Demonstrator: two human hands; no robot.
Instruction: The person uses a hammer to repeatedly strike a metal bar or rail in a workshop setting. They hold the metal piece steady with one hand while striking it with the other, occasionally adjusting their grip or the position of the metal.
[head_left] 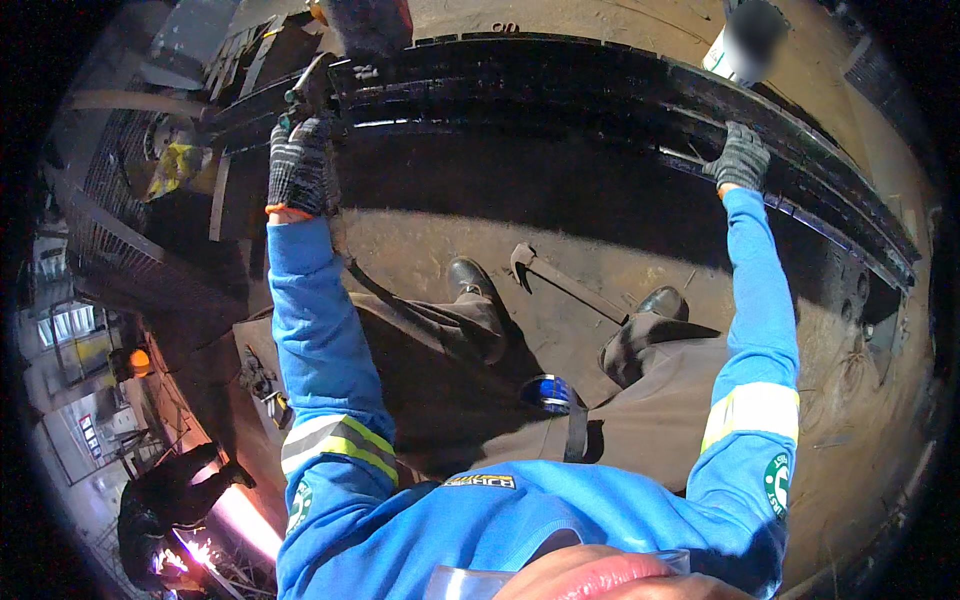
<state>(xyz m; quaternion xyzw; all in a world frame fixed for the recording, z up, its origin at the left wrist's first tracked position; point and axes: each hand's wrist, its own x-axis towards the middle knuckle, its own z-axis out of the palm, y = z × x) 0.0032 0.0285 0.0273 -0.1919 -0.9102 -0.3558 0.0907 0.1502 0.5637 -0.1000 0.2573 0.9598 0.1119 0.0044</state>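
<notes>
My left hand [298,168], in a grey knit glove with an orange cuff, is closed round a tool [312,88] with a curved metal top. A dark cable seems to hang from it, though the glove hides the grip and its exact kind. It is beside the left part of a long black steel beam [560,85] lying across in front of me. My right hand [742,158], gloved alike, rests on the beam's near side farther right. Its fingers lie over the metal, thumb apart. On the floor between my boots lies a hammer [575,287] with a curved, pointed head.
Beyond the beam, a person [748,45] is at the upper right; a dark rounded object [370,22] is at the upper left. Steel pieces and a yellow item [175,168] lie left. At lower left a dark-clothed person [165,500] is beside bright welding light.
</notes>
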